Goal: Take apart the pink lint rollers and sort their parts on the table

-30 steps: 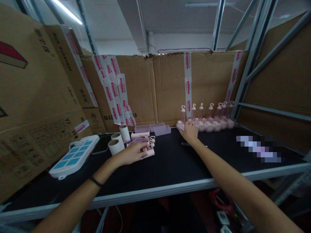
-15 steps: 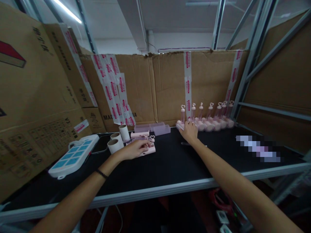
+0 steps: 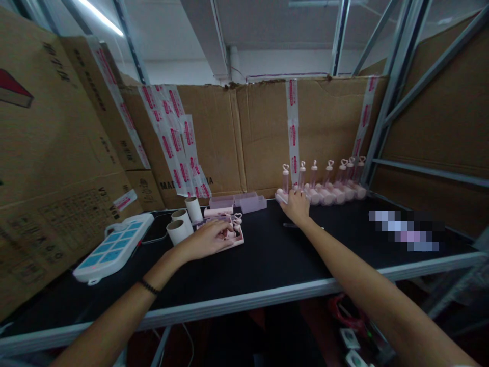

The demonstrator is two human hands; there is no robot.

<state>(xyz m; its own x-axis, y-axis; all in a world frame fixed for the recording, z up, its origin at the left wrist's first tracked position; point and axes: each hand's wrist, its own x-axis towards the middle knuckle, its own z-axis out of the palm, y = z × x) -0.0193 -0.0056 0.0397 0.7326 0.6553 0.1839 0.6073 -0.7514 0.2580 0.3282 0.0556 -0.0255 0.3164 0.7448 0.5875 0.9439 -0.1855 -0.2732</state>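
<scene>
My left hand (image 3: 208, 238) is closed round a pink part (image 3: 237, 240) left of the middle of the black table; its fingertips curl over the part. A piece with a heart-shaped loop (image 3: 237, 218) shows just behind those fingers. To the right, my right hand (image 3: 298, 206) rests with bent fingers on the leftmost of the pink pieces (image 3: 281, 196) that lie in a row along the cardboard. Upright tubes with heart tops (image 3: 329, 173) stand behind and among that row. What the right fingertips grip is hidden.
White cardboard-like rolls (image 3: 178, 232) stand left of my left hand, beside a dark phone (image 3: 158, 228) and a white power strip (image 3: 114, 247). Lilac trays (image 3: 252, 203) lie at the back. A thin clear item (image 3: 292, 225) is near my right wrist. Metal posts frame the table.
The pink part at my left hand has turned, so its open, hollow side now shows. My right hand stays at the row. The whole view has shifted slightly.
</scene>
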